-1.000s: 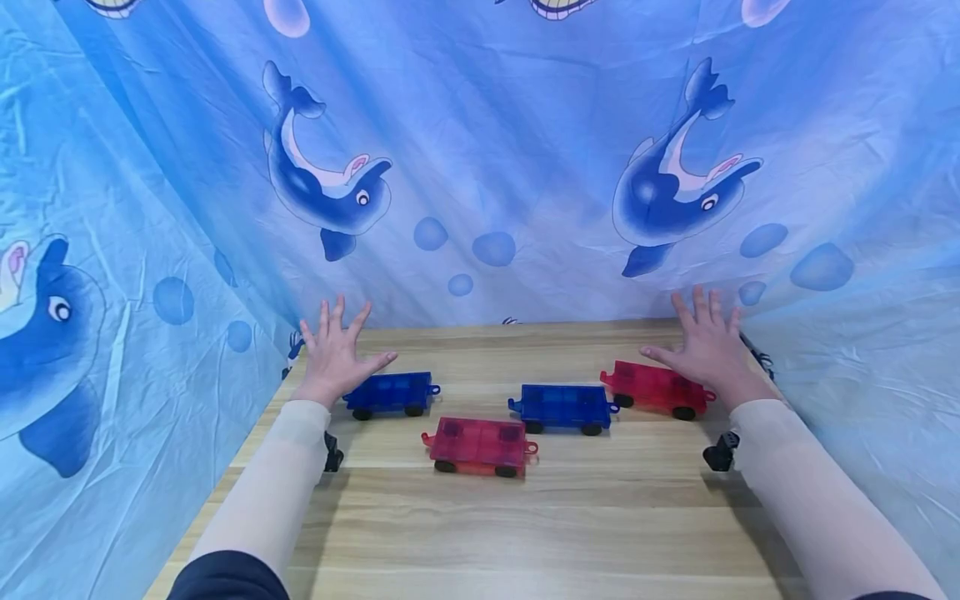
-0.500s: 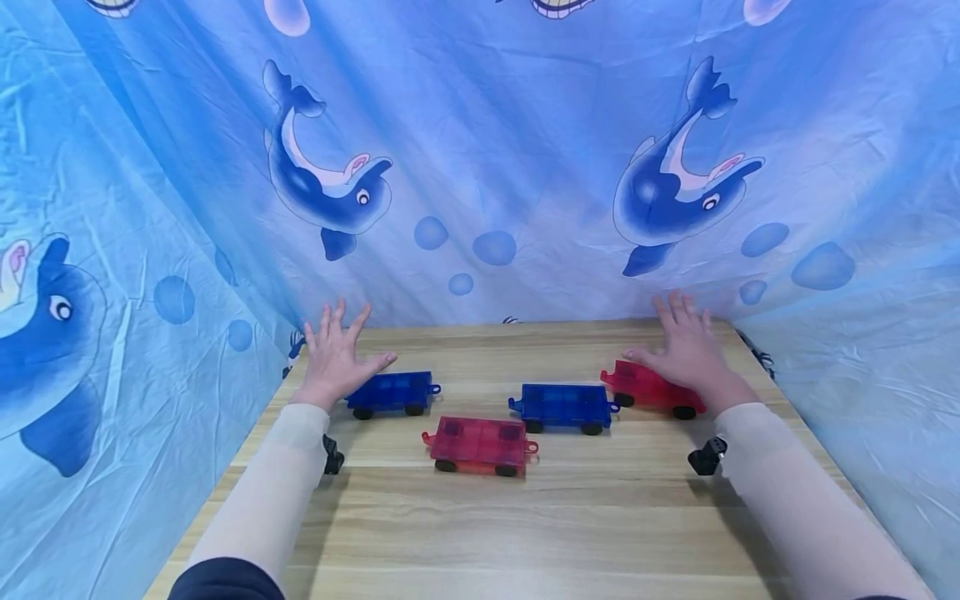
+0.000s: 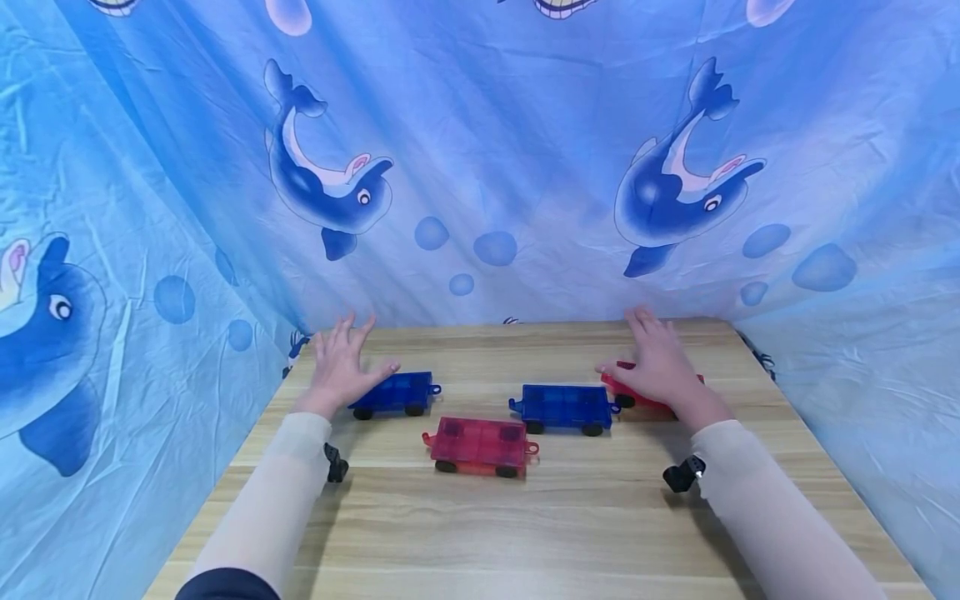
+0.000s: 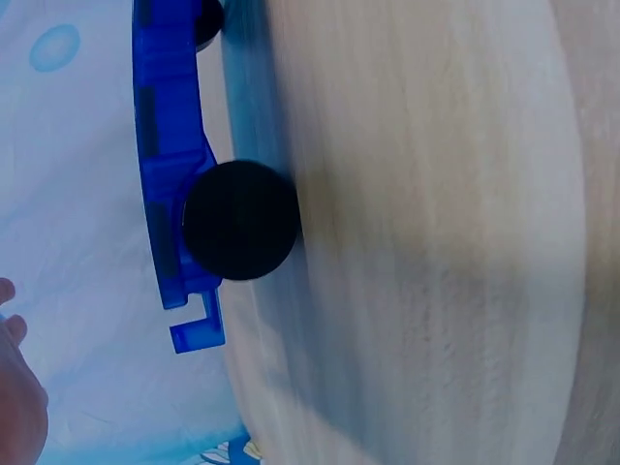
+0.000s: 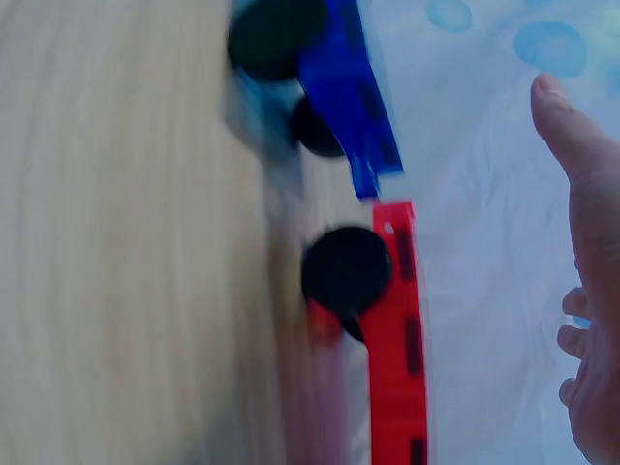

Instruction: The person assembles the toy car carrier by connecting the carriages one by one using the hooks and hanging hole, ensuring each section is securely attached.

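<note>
My left hand hovers spread over the left end of a blue toy train car, hiding part of it. In the left wrist view that blue car shows its black wheel and hook end, with the hand apart from it. My right hand is above a red toy train car, covering much of it; its fingers are extended and hold nothing. The right wrist view shows this red car end to end with another blue car, and the thumb stands clear of both.
A second red car stands nearer the front on the wooden table, between the two blue cars. The right-hand blue car sits beside the far red one. A dolphin-printed blue curtain encloses the table's back and sides.
My right hand has moved left and slightly down, from the red car's right end to over its middle. The left hand has shifted slightly right and lower. The cars have stayed put.
</note>
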{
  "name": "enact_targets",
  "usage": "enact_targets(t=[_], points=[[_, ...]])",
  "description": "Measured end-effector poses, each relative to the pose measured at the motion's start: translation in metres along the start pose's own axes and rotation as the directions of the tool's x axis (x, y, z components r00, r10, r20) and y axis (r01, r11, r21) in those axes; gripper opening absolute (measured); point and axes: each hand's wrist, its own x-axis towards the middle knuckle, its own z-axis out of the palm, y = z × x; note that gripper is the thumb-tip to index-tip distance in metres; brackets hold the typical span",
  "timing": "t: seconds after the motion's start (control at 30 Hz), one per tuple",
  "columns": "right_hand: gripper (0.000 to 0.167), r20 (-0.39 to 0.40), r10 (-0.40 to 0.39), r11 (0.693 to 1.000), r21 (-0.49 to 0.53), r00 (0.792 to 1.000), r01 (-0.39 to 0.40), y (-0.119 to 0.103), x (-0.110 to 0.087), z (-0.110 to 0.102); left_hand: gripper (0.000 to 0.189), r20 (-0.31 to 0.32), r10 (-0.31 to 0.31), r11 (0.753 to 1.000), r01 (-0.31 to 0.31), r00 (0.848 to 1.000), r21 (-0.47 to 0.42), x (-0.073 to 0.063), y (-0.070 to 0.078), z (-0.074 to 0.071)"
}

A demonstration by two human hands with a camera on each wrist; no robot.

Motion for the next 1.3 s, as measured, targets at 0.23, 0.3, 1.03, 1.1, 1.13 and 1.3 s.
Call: enact_targets(t=[0.23, 0.3, 1.03, 1.1, 1.13, 1.3], points=[[0.118, 0.013, -0.041, 0.999, 0.033, 0.999, 0.04, -0.027, -0.006, 0.014, 0.106, 0.046, 0.014, 0.999, -0.012, 0.999, -0.035, -0.006, 0.004, 0.006], [0.115, 0.006, -0.054, 0.997, 0.053, 0.999, 0.054, -0.034, -0.007, 0.018, 0.105, 0.044, 0.025, 0.999, -0.023, 0.999, -0.041, -0.008, 0.007, 0.008], [0.106, 0.113, -0.127, 0.97, 0.223, 0.985, 0.1, -0.102, -0.007, 0.054, 0.09, 0.103, 0.053, 0.991, -0.039, 0.993, -0.132, -0.017, 0.036, 0.033], [0.103, 0.124, -0.124, 0.963, 0.254, 0.985, 0.089, -0.109, -0.007, 0.055, 0.092, 0.107, 0.054, 0.989, -0.038, 0.993, -0.145, -0.017, 0.036, 0.035], [0.101, 0.129, -0.125, 0.958, 0.273, 0.984, 0.086, -0.113, -0.007, 0.054, 0.092, 0.111, 0.052, 0.987, -0.035, 0.992, -0.155, -0.017, 0.037, 0.036], [0.093, 0.148, -0.153, 0.93, 0.357, 0.977, 0.091, -0.131, -0.007, 0.054, 0.092, 0.13, 0.035, 0.976, -0.006, 0.991, -0.217, -0.017, 0.037, 0.036]])
